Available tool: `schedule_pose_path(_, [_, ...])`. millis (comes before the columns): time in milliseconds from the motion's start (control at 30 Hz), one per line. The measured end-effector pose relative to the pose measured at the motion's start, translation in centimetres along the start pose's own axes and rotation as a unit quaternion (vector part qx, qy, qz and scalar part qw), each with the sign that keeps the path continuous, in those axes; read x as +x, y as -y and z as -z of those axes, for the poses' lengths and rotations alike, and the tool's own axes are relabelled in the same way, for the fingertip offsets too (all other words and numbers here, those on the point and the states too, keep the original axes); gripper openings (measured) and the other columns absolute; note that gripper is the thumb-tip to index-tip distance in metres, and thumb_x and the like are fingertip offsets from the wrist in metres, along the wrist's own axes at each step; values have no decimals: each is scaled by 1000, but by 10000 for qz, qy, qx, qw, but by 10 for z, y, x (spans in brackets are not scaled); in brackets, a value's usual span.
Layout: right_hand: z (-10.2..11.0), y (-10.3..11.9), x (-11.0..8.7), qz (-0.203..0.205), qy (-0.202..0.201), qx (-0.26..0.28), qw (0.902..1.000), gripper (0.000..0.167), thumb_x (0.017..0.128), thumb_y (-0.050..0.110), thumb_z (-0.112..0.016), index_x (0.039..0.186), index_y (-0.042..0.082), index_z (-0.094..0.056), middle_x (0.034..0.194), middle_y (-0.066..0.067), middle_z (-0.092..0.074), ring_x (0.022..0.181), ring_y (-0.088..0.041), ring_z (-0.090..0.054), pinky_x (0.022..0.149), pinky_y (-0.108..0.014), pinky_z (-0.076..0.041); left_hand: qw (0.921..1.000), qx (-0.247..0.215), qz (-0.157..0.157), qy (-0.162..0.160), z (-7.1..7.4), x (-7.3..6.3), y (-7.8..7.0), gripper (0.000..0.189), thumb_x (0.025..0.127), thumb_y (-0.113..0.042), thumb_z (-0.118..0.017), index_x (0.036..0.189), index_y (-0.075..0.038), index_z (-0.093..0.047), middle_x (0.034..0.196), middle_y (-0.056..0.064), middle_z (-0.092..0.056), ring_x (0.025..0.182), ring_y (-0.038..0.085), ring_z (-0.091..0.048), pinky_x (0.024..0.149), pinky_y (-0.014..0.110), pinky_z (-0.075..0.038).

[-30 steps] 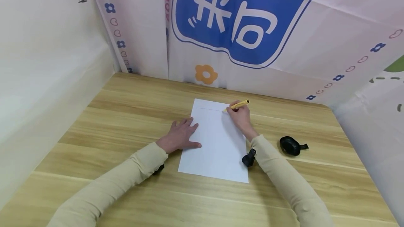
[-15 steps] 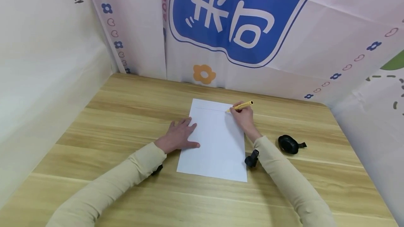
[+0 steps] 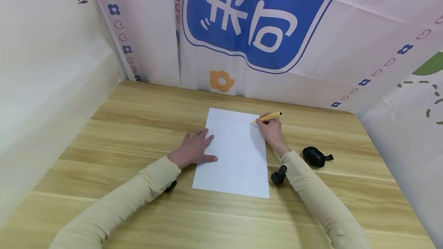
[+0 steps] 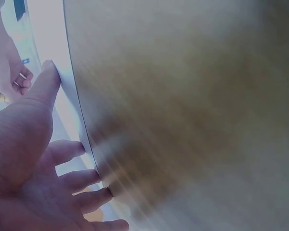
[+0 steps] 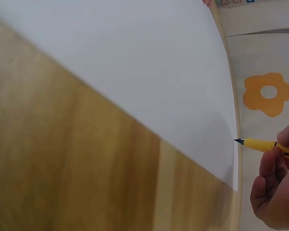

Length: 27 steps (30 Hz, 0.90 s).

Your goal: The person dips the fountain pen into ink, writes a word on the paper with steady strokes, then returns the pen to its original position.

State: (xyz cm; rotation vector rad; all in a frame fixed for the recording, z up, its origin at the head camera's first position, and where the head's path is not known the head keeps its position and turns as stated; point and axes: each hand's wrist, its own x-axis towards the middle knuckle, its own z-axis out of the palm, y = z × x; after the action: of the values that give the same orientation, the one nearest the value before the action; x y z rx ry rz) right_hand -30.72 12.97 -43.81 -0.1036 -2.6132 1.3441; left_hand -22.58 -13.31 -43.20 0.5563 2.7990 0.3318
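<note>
A white sheet of paper lies on the wooden table, with a thin line across its upper part. The left hand rests flat with spread fingers on the sheet's left edge; the left wrist view shows its thumb and fingertips along that edge. Near the sheet's upper right corner, the right hand pinches a yellow fountain pen. In the right wrist view, the dark nib of the pen is at the paper, close to its far edge.
A small black dish-like object with a short tab lies on the table to the right of the right forearm. Behind the table hangs a printed curtain with a blue sign and an orange flower. Black wrist cameras sit under the sleeves.
The right hand has moved to the right with the pen, and the line on the paper has grown longer that way. The left hand stays on the sheet. The head view has shifted slightly.
</note>
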Motion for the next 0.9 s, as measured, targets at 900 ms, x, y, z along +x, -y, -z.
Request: schedule_pose_path(900, [21,-17,-2,91,-252,75,9996,16,86,15,-63,94,0,-63,81,-8,-59,69,-10,-48,63,-21,-40,10000,-12,-15,-66,-1,1,0,83,84,-55,-62,146,-7,-35,156,20,-22,144,39,-21,108,68,-19])
